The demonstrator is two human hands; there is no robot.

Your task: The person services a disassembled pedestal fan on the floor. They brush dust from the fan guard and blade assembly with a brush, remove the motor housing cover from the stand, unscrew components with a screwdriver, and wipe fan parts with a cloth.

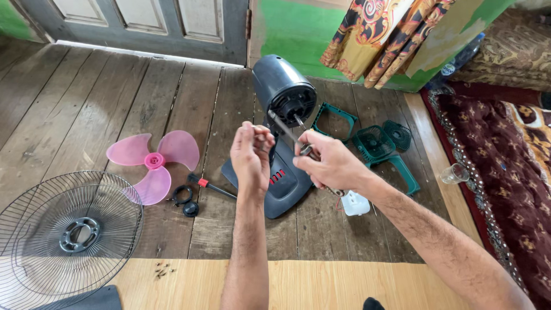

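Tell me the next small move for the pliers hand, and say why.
Probably steady the right hand and keep the pliers shut, since their tips meet something small pinched in the left hand, held above the fan motor.

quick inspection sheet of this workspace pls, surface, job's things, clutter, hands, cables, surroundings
surface: worn wooden floor planks, a lighter board nearest the camera
job's things: dark fan body with its motor housing exposed; pliers
clutter: pink fan blade, wire fan guard, screwdriver, green plastic parts, white part, drinking glass
hands: left hand closed on something small, not identifiable; right hand grips the pliers
cables: nothing seen
surroundings: grey door, green wall, patterned curtain, dark red rug
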